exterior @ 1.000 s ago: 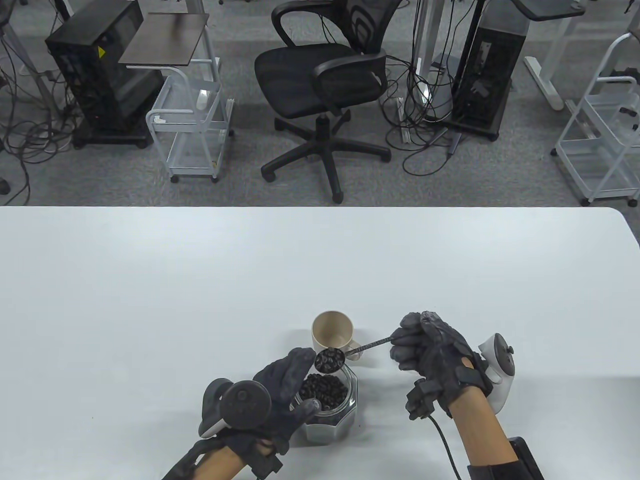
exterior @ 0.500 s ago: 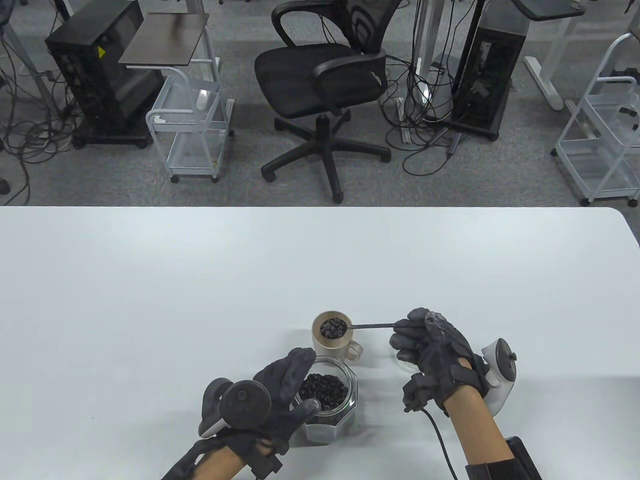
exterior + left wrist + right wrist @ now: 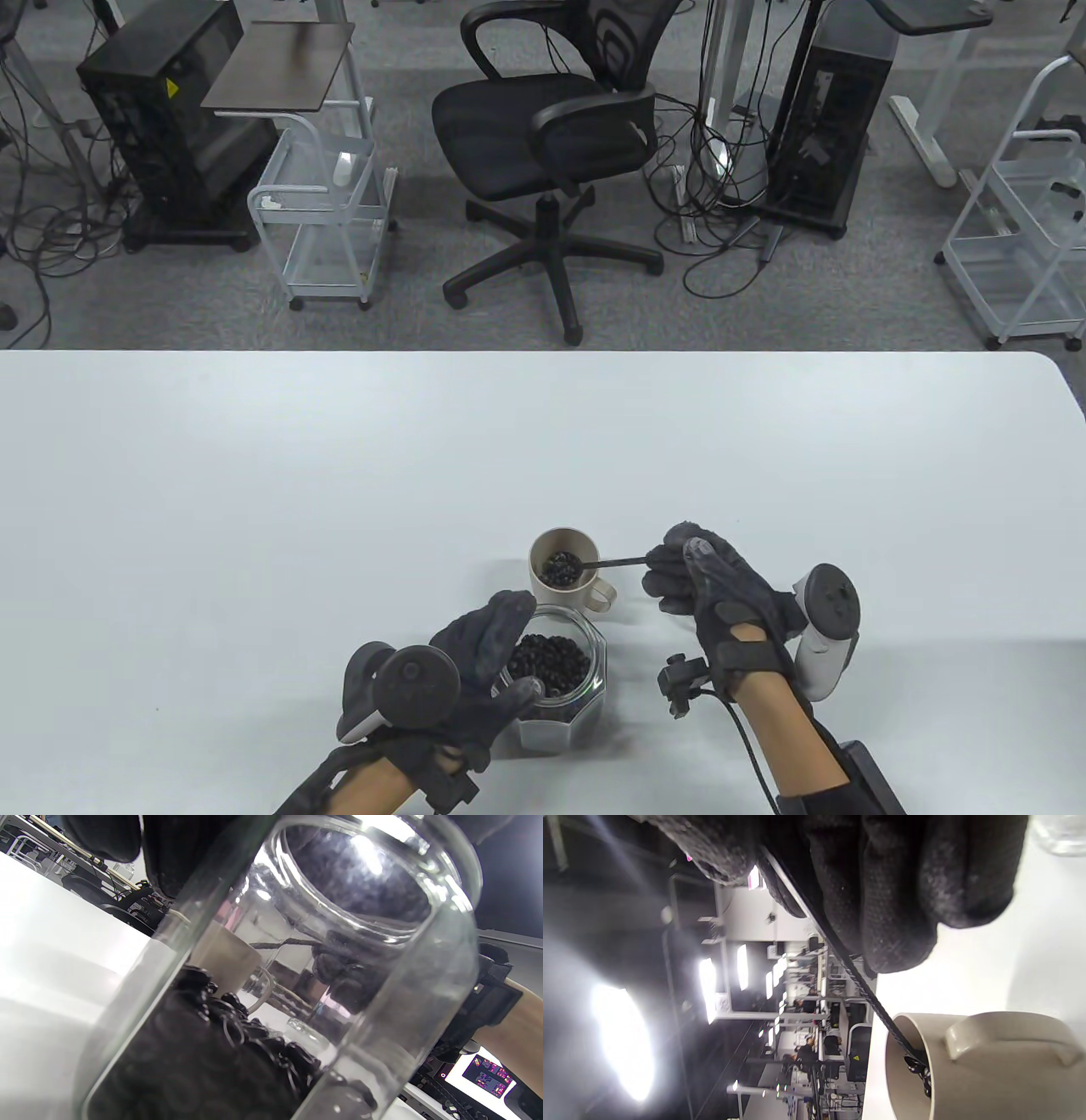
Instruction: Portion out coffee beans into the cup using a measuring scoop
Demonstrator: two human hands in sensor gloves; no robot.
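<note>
A beige cup (image 3: 585, 594) with a handle stands on the white table, with dark coffee beans (image 3: 560, 567) inside. My right hand (image 3: 691, 573) pinches the thin dark handle of the measuring scoop (image 3: 615, 561), whose bowl is tipped down inside the cup. In the right wrist view the scoop handle (image 3: 865, 991) slants into the cup (image 3: 988, 1065). An open glass jar (image 3: 560, 730) of beans (image 3: 547, 662) stands just in front of the cup. My left hand (image 3: 496, 658) is wrapped round the jar's side. The left wrist view is filled by the jar (image 3: 297, 984) and its beans (image 3: 203, 1060).
The table's far edge (image 3: 543, 353) has a black office chair (image 3: 551, 127) behind it. A small clear object (image 3: 1058, 832) lies on the table near my right hand. A black device (image 3: 874, 777) sits at the near edge by my right forearm.
The loaded scoop travelled from above the jar to over the cup, then tipped; beans now lie in the cup. My right hand rolled and shifted left. The left hand and jar stayed still.
</note>
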